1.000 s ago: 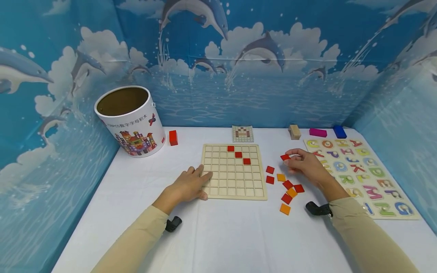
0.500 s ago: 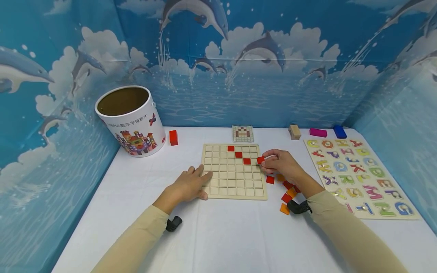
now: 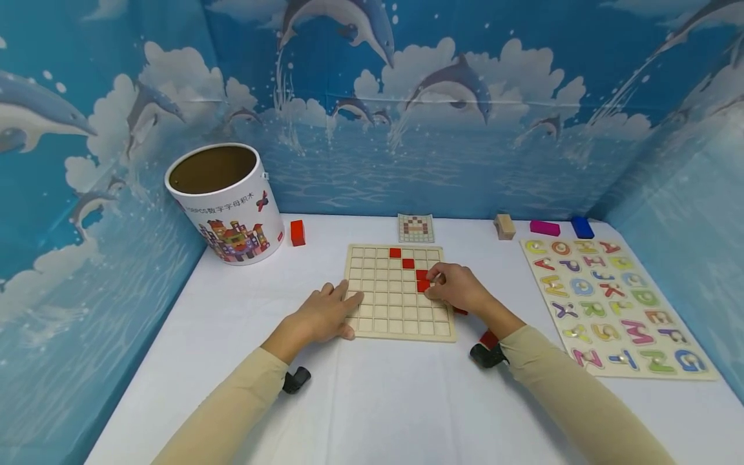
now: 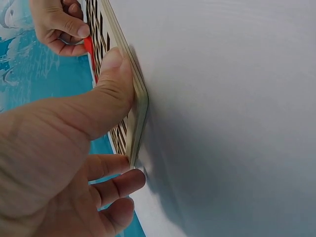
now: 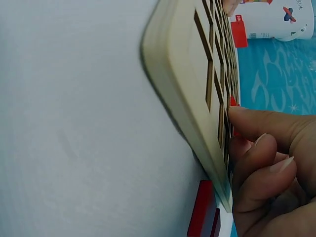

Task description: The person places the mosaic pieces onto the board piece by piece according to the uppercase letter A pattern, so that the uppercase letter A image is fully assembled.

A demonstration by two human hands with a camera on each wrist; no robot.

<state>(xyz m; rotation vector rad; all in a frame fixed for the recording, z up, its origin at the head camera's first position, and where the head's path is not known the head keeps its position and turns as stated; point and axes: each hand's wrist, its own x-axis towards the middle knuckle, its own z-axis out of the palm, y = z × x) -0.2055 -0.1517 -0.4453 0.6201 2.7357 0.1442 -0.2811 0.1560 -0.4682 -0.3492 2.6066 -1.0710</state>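
Observation:
A pale wooden grid board (image 3: pixel 389 310) lies in the middle of the table. My left hand (image 3: pixel 322 314) rests at its left side, fingers spread and touching the edge; the left wrist view puts the thumb (image 4: pixel 114 81) against the near edge. With thumb and forefinger, my right hand (image 3: pixel 459 287) pinches a red square tile (image 3: pixel 423 286) at the board's right part. That tile sits just below another red tile (image 3: pixel 421 275). Two more, one red tile (image 3: pixel 409 263) and a second red tile (image 3: pixel 395 252), step up to the left in grid cells.
Loose tiles, such as a red tile (image 3: pixel 488 339), are mostly hidden under the right arm. Behind the board lies a small pattern card (image 3: pixel 415 228). A white bucket (image 3: pixel 232 219) and red block (image 3: pixel 298 233) stand left; an alphabet board (image 3: pixel 619 310) lies right, with several blocks behind it.
My right hand has carried the red tile leftward from the loose tiles onto the board, below the lowest red tile. My left hand has stayed at the board's left edge.

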